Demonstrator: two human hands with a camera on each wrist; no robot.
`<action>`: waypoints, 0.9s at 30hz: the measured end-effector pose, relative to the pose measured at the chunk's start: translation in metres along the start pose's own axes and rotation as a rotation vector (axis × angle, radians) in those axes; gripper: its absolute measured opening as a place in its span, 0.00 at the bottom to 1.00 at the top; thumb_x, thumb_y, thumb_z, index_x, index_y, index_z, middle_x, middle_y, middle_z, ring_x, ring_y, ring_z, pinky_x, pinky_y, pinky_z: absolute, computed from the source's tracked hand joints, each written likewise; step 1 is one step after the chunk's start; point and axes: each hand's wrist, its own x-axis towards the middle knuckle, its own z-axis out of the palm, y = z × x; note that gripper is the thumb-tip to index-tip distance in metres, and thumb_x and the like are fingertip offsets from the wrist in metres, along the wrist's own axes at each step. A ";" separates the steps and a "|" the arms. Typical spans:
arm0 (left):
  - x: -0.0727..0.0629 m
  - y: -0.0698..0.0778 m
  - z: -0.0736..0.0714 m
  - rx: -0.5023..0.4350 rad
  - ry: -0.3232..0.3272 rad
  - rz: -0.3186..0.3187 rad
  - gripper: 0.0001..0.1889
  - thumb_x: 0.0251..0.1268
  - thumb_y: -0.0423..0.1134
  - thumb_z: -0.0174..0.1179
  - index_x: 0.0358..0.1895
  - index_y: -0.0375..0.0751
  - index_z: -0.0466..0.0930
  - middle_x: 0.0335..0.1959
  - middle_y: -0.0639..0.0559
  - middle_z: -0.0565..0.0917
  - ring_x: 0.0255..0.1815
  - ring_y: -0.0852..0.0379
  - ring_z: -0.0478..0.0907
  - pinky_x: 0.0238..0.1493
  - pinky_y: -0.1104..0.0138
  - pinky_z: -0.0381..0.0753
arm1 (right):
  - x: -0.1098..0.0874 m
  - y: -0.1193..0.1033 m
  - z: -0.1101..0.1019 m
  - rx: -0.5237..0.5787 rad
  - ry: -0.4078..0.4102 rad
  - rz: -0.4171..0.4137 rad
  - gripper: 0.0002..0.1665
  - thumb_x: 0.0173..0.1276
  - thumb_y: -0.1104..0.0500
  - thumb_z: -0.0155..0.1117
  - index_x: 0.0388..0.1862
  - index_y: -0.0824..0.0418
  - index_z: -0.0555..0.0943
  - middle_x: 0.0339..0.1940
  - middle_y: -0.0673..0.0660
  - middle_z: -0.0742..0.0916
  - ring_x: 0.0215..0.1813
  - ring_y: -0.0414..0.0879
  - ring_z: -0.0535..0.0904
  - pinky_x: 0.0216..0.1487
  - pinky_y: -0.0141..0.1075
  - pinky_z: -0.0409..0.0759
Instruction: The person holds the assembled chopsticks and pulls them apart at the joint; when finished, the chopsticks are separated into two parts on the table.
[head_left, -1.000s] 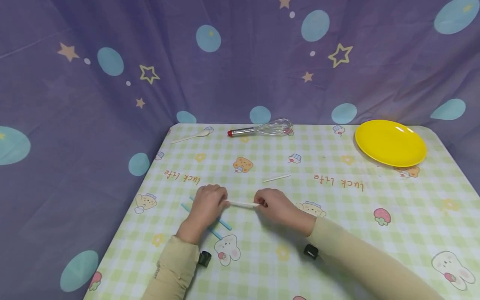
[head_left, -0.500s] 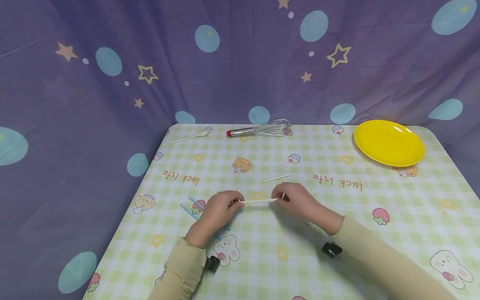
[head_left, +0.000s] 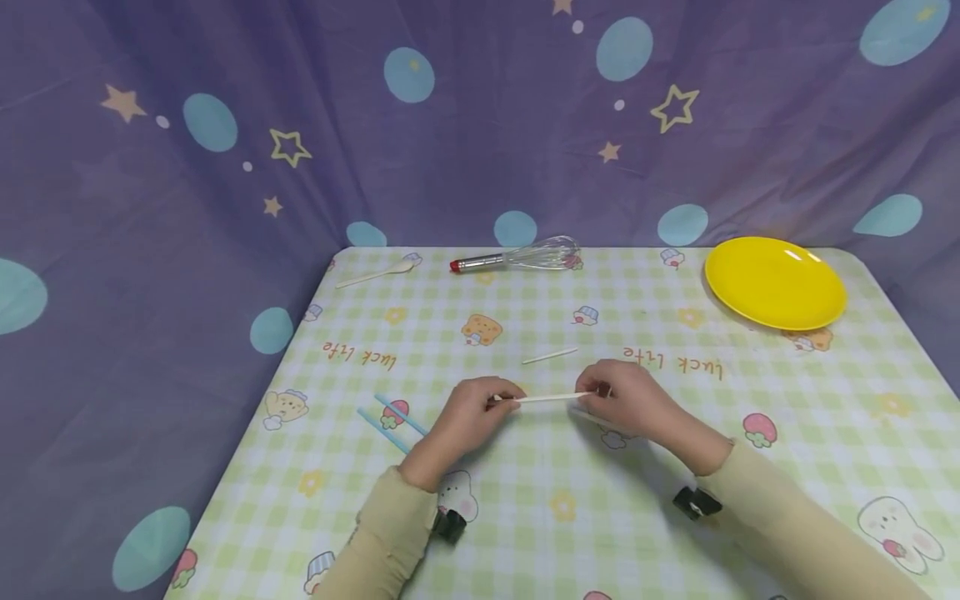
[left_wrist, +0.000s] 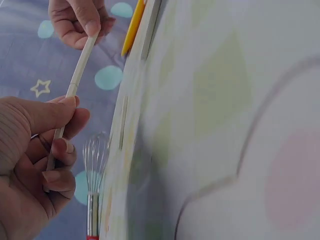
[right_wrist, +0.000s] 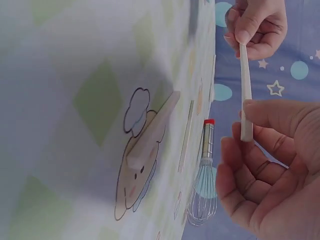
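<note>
Both hands hold a cream chopstick [head_left: 551,398] between them, raised above the table and roughly level. My left hand [head_left: 476,412] pinches its left end between thumb and fingers; the stick's tail runs across that palm in the left wrist view. My right hand [head_left: 630,404] pinches the other end with thumb and fingertips. A thin joint line crosses the chopstick [left_wrist: 80,70] near the left thumb. Below the right hand, a short cream stick [right_wrist: 152,132] lies on the cloth. Another short cream stick [head_left: 550,356] lies just beyond the hands.
Two blue chopsticks [head_left: 386,433] lie at the left, partly hidden by the left forearm. Along the back edge are a pale spoon [head_left: 378,273] and a whisk [head_left: 517,257] with a red-tipped handle. A yellow plate [head_left: 776,283] sits at the back right. A purple curtain [head_left: 465,150] hangs behind.
Both hands have shifted to the right, carrying the chopstick between them. More of the cloth shows at left, and the short stick under the right hand has come into view.
</note>
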 end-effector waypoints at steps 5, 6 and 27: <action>0.007 0.008 0.010 -0.007 -0.016 0.019 0.05 0.65 0.34 0.64 0.41 0.44 0.88 0.40 0.54 0.87 0.38 0.61 0.82 0.39 0.68 0.80 | -0.005 0.001 0.001 -0.019 0.013 -0.026 0.06 0.62 0.62 0.71 0.29 0.51 0.83 0.28 0.42 0.86 0.32 0.37 0.80 0.37 0.38 0.78; 0.008 0.009 0.012 -0.011 -0.019 0.025 0.05 0.65 0.34 0.64 0.41 0.44 0.88 0.40 0.55 0.87 0.38 0.61 0.82 0.39 0.69 0.80 | -0.006 0.000 0.001 -0.020 0.007 -0.028 0.06 0.62 0.61 0.71 0.29 0.51 0.83 0.29 0.42 0.86 0.33 0.37 0.80 0.38 0.38 0.79; 0.016 0.026 0.033 -0.024 -0.051 0.061 0.06 0.67 0.34 0.62 0.43 0.48 0.86 0.42 0.56 0.85 0.39 0.63 0.80 0.41 0.71 0.79 | -0.013 -0.002 0.013 -0.090 0.062 -0.132 0.03 0.65 0.60 0.69 0.37 0.52 0.86 0.35 0.45 0.88 0.34 0.39 0.83 0.36 0.35 0.81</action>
